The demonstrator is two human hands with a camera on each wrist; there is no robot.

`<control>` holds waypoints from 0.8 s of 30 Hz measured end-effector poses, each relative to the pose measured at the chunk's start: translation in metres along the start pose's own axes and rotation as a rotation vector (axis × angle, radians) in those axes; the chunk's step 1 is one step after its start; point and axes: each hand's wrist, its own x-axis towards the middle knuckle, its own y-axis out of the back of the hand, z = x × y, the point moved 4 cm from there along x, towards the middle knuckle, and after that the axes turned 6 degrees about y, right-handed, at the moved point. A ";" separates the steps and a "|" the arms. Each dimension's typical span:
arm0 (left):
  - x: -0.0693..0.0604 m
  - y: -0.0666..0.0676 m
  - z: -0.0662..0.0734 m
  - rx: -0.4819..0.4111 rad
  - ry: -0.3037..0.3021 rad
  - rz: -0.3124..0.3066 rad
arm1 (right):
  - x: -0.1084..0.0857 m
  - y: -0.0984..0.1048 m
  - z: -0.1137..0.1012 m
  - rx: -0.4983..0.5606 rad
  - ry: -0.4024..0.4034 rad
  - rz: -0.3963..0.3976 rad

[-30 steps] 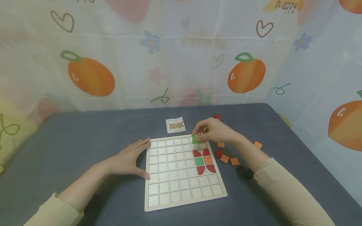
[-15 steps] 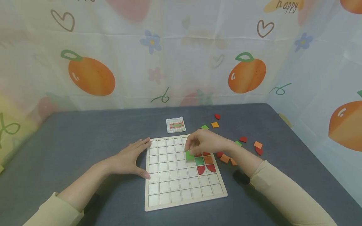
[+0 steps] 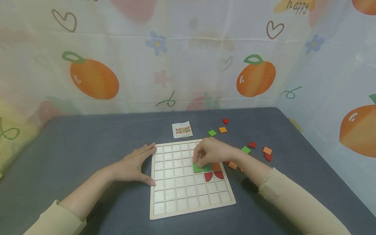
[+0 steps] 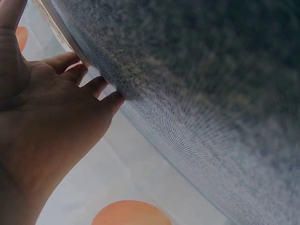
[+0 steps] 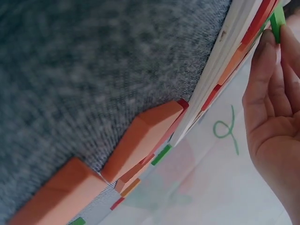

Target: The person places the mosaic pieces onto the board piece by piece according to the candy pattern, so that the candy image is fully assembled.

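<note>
A white grid board point(image 3: 176, 191) lies on the dark table in the head view. At its left edge rests my left hand point(image 3: 132, 167), thumb and fingers spread and holding nothing. My right hand point(image 3: 213, 150) pinches a light green square tile point(image 3: 197, 168) over a cell just left of a darker green tile point(image 3: 207, 167). The right wrist view shows that tile point(image 5: 277, 26) tilted between thumb and fingers. An orange tile point(image 3: 216, 166) and red rounded pieces point(image 3: 219, 175) sit in cells on the right; the right hand hides the upper red ones.
Behind the board lies a pattern card point(image 3: 182, 130). Loose pieces are scattered right of and behind the board, among them a green tile point(image 3: 212, 133), a yellow-orange tile point(image 3: 223, 130), a red piece point(image 3: 252, 145) and an orange tile point(image 3: 267, 150). A printed curtain point(image 3: 188, 65) hangs beyond the table.
My right hand has carried the green tile from the board's far right corner toward me and lowered it beside the darker green tile. The left hand has stayed in place.
</note>
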 end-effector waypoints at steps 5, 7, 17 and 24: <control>-0.001 0.001 0.000 -0.003 -0.004 0.003 | 0.001 -0.002 0.002 -0.043 -0.007 0.004; -0.001 0.001 0.001 -0.004 -0.006 0.005 | 0.001 -0.002 0.003 -0.056 -0.003 0.005; -0.002 0.001 0.001 -0.007 0.003 -0.010 | 0.001 -0.004 0.001 -0.068 0.011 -0.010; -0.001 0.001 0.001 0.000 0.006 -0.010 | 0.001 -0.004 -0.001 -0.066 0.029 -0.013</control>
